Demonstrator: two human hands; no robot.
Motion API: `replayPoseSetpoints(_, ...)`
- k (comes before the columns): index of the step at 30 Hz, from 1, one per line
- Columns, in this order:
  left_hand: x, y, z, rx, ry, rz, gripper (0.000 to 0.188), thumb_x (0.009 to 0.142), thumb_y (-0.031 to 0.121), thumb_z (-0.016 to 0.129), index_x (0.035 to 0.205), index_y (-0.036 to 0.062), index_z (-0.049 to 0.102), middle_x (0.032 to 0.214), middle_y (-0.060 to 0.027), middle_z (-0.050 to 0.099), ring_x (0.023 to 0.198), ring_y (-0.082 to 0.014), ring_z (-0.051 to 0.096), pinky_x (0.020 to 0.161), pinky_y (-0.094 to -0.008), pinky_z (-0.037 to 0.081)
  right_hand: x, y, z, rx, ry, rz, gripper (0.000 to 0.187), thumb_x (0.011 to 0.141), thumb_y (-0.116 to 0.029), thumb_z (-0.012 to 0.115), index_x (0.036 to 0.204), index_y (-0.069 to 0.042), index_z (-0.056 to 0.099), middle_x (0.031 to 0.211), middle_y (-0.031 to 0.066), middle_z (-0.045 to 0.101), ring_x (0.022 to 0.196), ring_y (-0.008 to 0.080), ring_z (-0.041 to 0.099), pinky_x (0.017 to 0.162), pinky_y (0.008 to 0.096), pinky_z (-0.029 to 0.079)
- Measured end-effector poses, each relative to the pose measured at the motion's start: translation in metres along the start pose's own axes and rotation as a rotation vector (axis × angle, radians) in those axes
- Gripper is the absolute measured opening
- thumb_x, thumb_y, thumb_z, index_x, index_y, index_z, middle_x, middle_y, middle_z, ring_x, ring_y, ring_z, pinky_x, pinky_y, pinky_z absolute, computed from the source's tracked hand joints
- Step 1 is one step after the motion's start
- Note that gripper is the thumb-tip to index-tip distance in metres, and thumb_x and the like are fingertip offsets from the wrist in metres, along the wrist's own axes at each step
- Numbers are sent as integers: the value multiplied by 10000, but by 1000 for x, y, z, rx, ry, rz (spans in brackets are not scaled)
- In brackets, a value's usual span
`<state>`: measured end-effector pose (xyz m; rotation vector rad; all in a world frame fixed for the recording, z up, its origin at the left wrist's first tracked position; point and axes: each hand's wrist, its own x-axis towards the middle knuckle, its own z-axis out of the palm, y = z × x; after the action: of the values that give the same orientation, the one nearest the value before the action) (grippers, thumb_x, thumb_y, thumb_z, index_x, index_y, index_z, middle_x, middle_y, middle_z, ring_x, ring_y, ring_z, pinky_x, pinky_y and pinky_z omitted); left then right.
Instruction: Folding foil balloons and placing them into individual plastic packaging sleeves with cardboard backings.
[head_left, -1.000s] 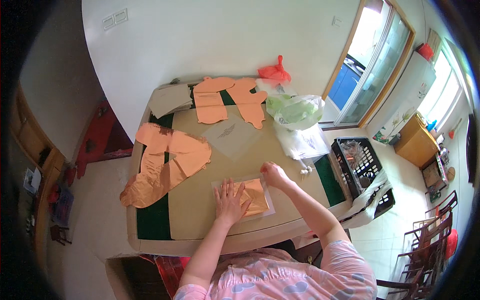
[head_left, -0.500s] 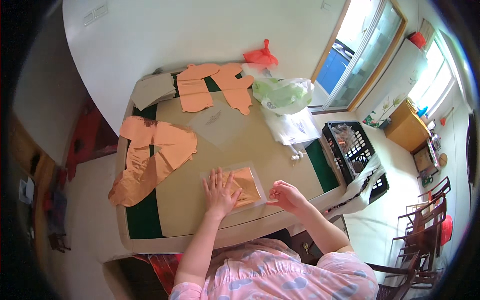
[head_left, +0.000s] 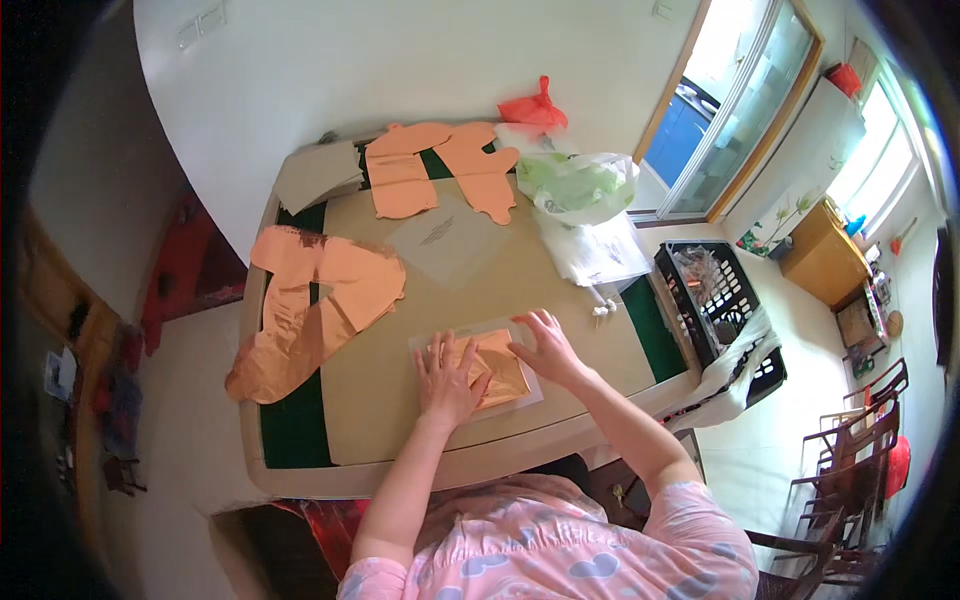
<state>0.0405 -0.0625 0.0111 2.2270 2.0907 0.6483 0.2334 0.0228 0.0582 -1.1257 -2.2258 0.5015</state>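
A folded copper-coloured foil piece [head_left: 503,368] lies in a clear plastic sleeve [head_left: 528,395] near the front of the table. My left hand [head_left: 446,378] rests flat on the sleeve's left part with its fingers spread, covering some of the foil. At the upper right corner of the sleeve is my right hand [head_left: 545,347], its thumb apart from the fingers and pointing in over the foil. I see nothing held in it. To the left lies a large flat foil balloon [head_left: 345,290] of the same copper colour, curved in shape.
Two more copper foil balloons [head_left: 404,185] lie at the back, beside grey sheets [head_left: 318,178]. Clear plastic bags [head_left: 600,250], a green-white bag [head_left: 580,190] and a red bag [head_left: 535,108] are at the back right. A black crate [head_left: 690,300] stands by the right edge.
My right hand has moved up and left, from beside the sleeve's lower right side to its upper right corner, and its fingers have spread. The left hand stays on the sleeve.
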Motion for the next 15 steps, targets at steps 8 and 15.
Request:
replayPoseSetpoints(8,1,3,4,69,-96,-30,631,917,547,449,1459,232,376,1540,-170,230,1427,-359,185,1129,-592,121,71,25,14,-379,-521,130,564,674,-352,808,1131,-134,561,1147,161,521,1149,373,466,931,464,450)
replayPoseSetpoints(15,0,1,4,62,-80,-16,706,904,552,467,1482,177,311,1523,-184,259,1422,-372,200,1126,-613,98,80,31,26,-277,-596,97,565,659,-339,819,1051,-35,549,1101,174,553,1102,369,531,887,458,474)
